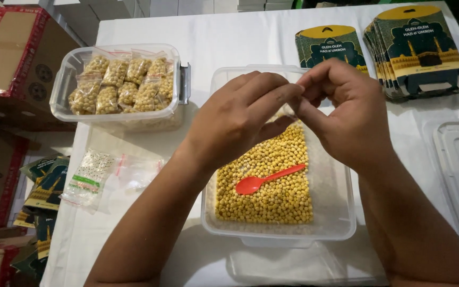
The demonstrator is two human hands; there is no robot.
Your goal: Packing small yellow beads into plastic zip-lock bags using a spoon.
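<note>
Fingertips of my left hand [240, 114] and right hand [341, 114] are pinching a small clear plastic bag [291, 109]; filled bags are crowding the clear rectangular tub [65, 109], yellow round kernels [272, 180] remaining.

At the upper left of the frame a clear plastic tub [65, 79] holds small sealed clear bags of yellow nuts [120, 82], and a stack of empty zip bags [88, 178] lies at lower left. Dark green and yellow printed cardboard sleeves [421, 48] are stacked at upper right, with more green sleeves [46, 186] at the left edge. A brown carton with red tape [14, 58] fills the upper-left corner.
</note>
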